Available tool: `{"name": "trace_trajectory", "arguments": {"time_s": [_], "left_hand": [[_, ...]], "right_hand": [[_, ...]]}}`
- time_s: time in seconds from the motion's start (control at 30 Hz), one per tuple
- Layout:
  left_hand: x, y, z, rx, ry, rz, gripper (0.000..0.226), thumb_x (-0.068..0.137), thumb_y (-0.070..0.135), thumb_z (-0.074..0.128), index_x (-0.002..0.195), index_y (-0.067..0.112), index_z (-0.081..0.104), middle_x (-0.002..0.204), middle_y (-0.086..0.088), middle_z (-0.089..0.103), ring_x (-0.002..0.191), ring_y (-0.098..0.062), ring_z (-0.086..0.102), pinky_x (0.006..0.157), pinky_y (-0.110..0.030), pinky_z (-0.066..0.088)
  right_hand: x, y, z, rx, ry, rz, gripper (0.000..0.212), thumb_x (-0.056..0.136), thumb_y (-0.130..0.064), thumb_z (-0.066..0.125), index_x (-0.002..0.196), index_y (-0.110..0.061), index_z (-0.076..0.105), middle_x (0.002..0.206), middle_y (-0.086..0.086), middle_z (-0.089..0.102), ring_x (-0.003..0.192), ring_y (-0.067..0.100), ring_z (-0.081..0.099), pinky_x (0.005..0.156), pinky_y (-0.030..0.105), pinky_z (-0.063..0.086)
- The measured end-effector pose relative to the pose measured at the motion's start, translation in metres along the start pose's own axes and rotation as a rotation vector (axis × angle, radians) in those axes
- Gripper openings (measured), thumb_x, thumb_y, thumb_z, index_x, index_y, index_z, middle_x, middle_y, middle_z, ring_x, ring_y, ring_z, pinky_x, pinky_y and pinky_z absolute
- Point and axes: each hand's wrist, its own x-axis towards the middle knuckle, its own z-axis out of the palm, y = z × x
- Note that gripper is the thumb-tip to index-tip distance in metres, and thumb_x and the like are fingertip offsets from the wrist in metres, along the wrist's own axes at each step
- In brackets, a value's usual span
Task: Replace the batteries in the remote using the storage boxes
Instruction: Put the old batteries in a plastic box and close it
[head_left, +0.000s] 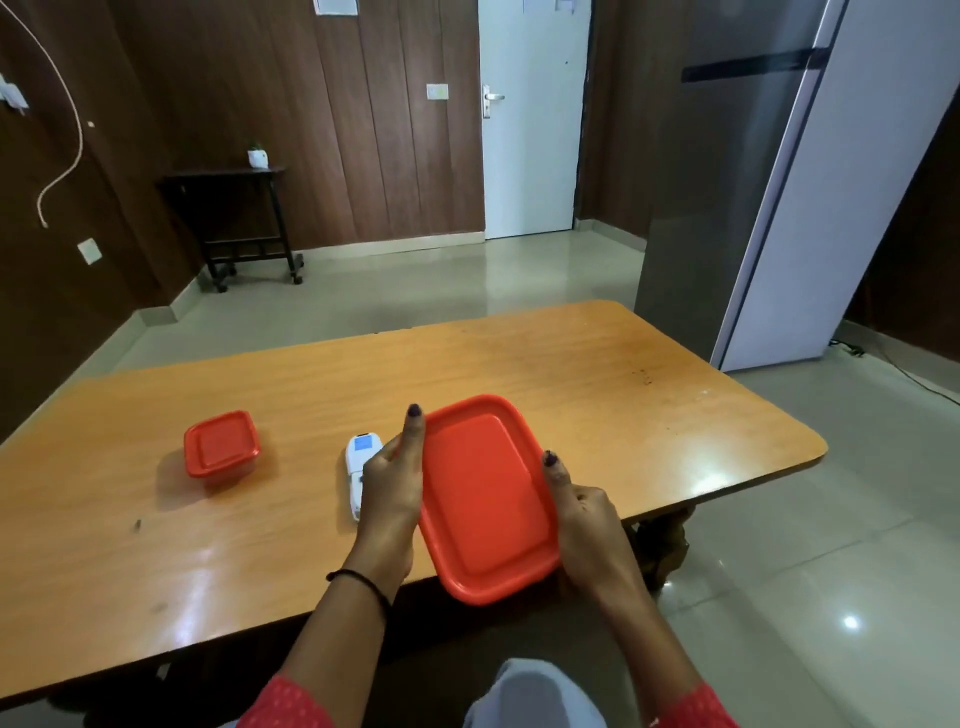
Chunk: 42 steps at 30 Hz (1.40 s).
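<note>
Head view: left hand (392, 480) and right hand (582, 512) both grip the large red box (485, 499), lid closed, at the counter (597, 358) edge. The remote (360, 470) lies beside; battery swap seems not yet begun.

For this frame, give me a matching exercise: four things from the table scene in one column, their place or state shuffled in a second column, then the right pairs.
Things:
1. large rectangular red plastic storage box
2. small square red plastic storage box
3. white remote
4. orange-brown wooden table

Places or states:
A. standing alone toward the table's left, lid on
B. lying just left of the left hand
C. held at its long sides between the left hand and right hand
D. bearing both boxes and the remote

Pairs: 1-C, 2-A, 3-B, 4-D
</note>
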Motion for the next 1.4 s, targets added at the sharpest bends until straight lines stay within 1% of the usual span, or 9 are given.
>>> {"name": "trace_trajectory", "arguments": {"time_s": [0.07,0.17,0.23,0.33,0.47,0.57,0.87,1.1,1.4], "left_hand": [[0.008,0.005,0.015,0.052,-0.085,-0.019,0.04,0.087,0.059,0.048,0.079,0.023,0.062,0.05,0.012,0.061,0.051,-0.012,0.059,0.058,-0.033,0.051],[0.039,0.007,0.049,-0.01,-0.07,-0.095,0.043,0.088,0.061,0.042,0.103,0.026,0.062,0.087,0.0,0.07,0.078,-0.024,0.066,0.065,-0.04,0.054],[0.065,0.003,0.08,-0.117,-0.013,-0.168,0.041,0.091,0.059,0.038,0.109,0.028,0.057,0.101,-0.004,0.067,0.09,-0.029,0.063,0.061,-0.038,0.053],[0.107,-0.005,0.13,-0.209,-0.023,-0.203,0.037,0.098,0.045,0.037,0.123,0.023,0.051,0.114,-0.007,0.062,0.101,-0.03,0.06,0.063,-0.043,0.055],[0.176,-0.025,0.187,-0.145,-0.152,-0.251,0.032,0.1,0.025,0.038,0.13,0.02,0.046,0.11,-0.008,0.059,0.101,-0.03,0.059,0.073,-0.048,0.056],[0.231,-0.041,0.215,0.015,-0.246,-0.209,0.038,0.096,0.021,0.047,0.135,0.016,0.047,0.116,-0.005,0.058,0.11,-0.028,0.055,0.082,-0.043,0.053],[0.391,-0.082,0.302,0.064,-0.29,-0.251,0.032,0.093,0.017,0.055,0.124,0.01,0.055,0.09,-0.002,0.054,0.082,-0.022,0.051,0.059,-0.029,0.05],[0.47,-0.106,0.356,0.057,-0.29,-0.251,0.03,0.094,0.016,0.054,0.123,0.006,0.054,0.08,-0.003,0.049,0.07,-0.017,0.051,0.077,-0.034,0.054],[0.497,-0.119,0.377,0.003,-0.341,-0.218,0.035,0.092,0.02,0.06,0.123,0.004,0.054,0.084,-0.005,0.057,0.073,-0.017,0.057,0.074,-0.031,0.057]], "right_hand": [[0.014,0.002,-0.017,0.052,-0.012,0.054,0.068,0.079,-0.071,0.031,0.066,-0.007,0.05,0.058,0.013,0.051,0.045,0.025,0.053,0.042,0.028,0.045],[0.038,0.009,-0.045,0.286,-0.094,0.158,0.061,0.08,-0.068,0.042,0.104,-0.014,0.06,0.093,0.016,0.068,0.07,0.03,0.071,0.05,0.038,0.056],[0.056,0.013,-0.06,0.378,-0.14,0.213,0.068,0.074,-0.065,0.054,0.126,-0.022,0.048,0.111,0.011,0.065,0.079,0.031,0.072,0.052,0.042,0.058],[0.096,0.017,-0.079,0.416,-0.057,0.205,0.069,0.079,-0.043,0.066,0.138,-0.023,0.038,0.114,0.008,0.065,0.077,0.03,0.072,0.048,0.036,0.056],[0.195,0.031,-0.114,0.451,0.122,0.194,0.035,0.096,-0.016,0.05,0.129,-0.003,0.051,0.104,0.018,0.067,0.078,0.029,0.071,0.05,0.033,0.056],[0.278,0.049,-0.134,0.464,0.245,0.266,0.026,0.097,-0.008,0.046,0.114,0.01,0.055,0.09,0.023,0.065,0.073,0.028,0.068,0.046,0.029,0.056],[0.49,0.111,-0.153,0.479,0.32,0.293,0.018,0.095,-0.002,0.048,0.078,-0.006,0.053,0.074,0.011,0.054,0.058,0.019,0.057,0.04,0.023,0.05],[0.58,0.133,-0.171,0.491,0.388,0.245,0.007,0.096,-0.006,0.048,0.097,-0.005,0.055,0.075,0.007,0.053,0.06,0.016,0.053,0.043,0.021,0.051],[0.605,0.135,-0.181,0.516,0.437,0.302,0.028,0.095,-0.006,0.051,0.12,0.006,0.052,0.081,0.014,0.056,0.061,0.017,0.054,0.047,0.025,0.052]]}}
